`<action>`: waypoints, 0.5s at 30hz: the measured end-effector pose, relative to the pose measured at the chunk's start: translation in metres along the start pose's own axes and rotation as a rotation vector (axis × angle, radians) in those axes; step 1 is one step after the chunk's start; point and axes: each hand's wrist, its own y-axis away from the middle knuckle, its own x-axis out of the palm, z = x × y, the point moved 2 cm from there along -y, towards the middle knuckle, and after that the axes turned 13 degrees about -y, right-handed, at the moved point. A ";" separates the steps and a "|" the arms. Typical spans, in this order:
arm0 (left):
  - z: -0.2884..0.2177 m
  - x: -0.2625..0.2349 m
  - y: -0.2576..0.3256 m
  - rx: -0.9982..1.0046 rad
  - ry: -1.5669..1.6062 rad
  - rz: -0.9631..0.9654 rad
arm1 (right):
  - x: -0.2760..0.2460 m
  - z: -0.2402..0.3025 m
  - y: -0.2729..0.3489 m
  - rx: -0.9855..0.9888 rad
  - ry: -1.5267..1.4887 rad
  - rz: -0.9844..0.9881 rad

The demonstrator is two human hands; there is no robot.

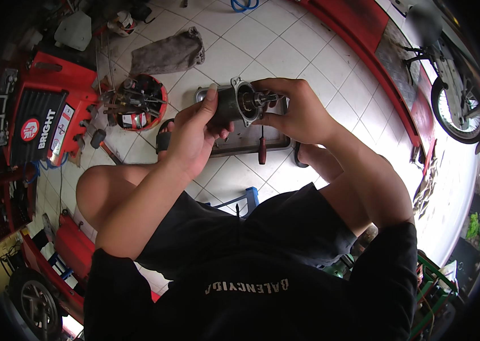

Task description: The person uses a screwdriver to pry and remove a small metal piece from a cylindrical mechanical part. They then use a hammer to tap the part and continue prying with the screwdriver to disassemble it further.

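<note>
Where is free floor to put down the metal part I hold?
Bare tiles lie between the grey rag and the red ramp, and between the metal tray and the blue stool. It is crowded around the red tool bowl and the tray.

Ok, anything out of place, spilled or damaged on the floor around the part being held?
Nothing spilled or broken. A crumpled grey rag lies loose on the tiles, and a screwdriver hangs over the tray's near edge. Both hands grip the motor housing.

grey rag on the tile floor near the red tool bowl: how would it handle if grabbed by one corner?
The grey rag lies crumpled with soft folds, so it is probably floppy and would drape. It looks thin, so likely light. Cloth on smooth tile would probably slide rather than roll.
</note>
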 end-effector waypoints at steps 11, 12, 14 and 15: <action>-0.008 0.002 0.006 0.084 -0.093 -0.079 | 0.009 -0.006 0.002 0.209 -0.058 0.015; -0.008 0.002 0.006 0.088 -0.097 -0.076 | 0.009 -0.006 0.002 0.211 -0.059 0.017; -0.008 0.001 0.007 0.090 -0.098 -0.077 | 0.009 -0.006 0.002 0.214 -0.061 0.021; -0.008 0.002 0.007 0.088 -0.093 -0.079 | 0.009 -0.007 0.002 0.205 -0.064 0.021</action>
